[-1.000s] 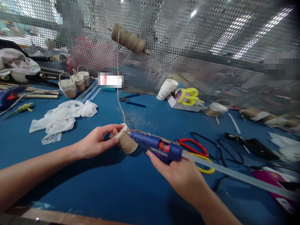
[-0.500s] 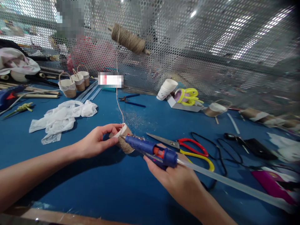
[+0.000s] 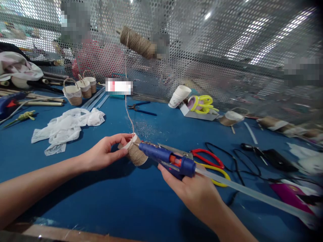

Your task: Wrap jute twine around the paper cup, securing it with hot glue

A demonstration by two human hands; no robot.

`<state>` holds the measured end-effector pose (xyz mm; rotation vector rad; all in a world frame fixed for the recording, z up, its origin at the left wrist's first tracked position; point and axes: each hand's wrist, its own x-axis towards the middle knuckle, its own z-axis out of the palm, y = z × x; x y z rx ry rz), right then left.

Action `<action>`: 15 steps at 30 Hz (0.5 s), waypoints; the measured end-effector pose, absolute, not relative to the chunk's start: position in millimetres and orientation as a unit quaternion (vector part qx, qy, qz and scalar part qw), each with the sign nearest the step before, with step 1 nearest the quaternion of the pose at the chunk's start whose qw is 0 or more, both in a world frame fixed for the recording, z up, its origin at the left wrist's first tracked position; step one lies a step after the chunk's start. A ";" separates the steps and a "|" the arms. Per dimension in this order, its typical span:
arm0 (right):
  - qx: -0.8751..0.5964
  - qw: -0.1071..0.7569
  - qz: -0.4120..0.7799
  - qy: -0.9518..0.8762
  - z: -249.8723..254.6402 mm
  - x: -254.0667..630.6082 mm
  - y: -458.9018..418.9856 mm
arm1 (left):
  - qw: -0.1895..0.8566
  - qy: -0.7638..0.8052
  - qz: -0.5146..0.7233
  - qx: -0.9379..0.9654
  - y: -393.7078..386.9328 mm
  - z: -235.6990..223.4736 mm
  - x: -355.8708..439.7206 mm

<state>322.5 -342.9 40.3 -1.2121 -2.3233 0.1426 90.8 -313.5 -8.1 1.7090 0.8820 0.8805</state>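
Observation:
My left hand (image 3: 107,153) grips a small paper cup (image 3: 137,154) wound with brown twine, tilted on its side, fingers at its white rim. A strand of twine (image 3: 128,116) runs from the cup up to a spool (image 3: 137,42) on the mesh. Closed around the handle of a blue hot glue gun (image 3: 164,157) is my right hand (image 3: 190,191). The gun's nozzle points left, at the twine-covered side of the cup; whether it touches is hard to see. A long clear glue stick (image 3: 242,188) sticks out of its back end.
Scissors (image 3: 208,158) with red and yellow handles lie behind the glue gun. White lace (image 3: 68,127) is heaped at left, below small handled baskets (image 3: 73,95). Pliers (image 3: 142,109), stacked paper cups (image 3: 179,96) and a white box (image 3: 199,113) stand farther back. Black cord (image 3: 237,164) loops at right.
My right hand has drawn the glue gun slightly to the right, so its nozzle covers less of the cup and more twine shows. My left hand stays nearly still.

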 end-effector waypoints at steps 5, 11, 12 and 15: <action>-0.436 0.250 0.048 -0.863 21.8 338.3 -336.3 | 0.493 0.353 0.359 0.709 -313.7 -7.1 90.8; -0.472 0.240 0.107 -0.841 17.8 340.0 -336.7 | 0.494 0.352 0.355 0.711 -314.9 -4.9 90.3; -0.487 0.246 0.118 -0.830 20.0 337.4 -337.9 | 0.494 0.352 0.357 0.710 -315.1 -4.9 90.2; -0.507 0.267 0.131 -0.809 27.3 329.5 -340.9 | 0.494 0.350 0.361 0.709 -314.9 -5.1 90.2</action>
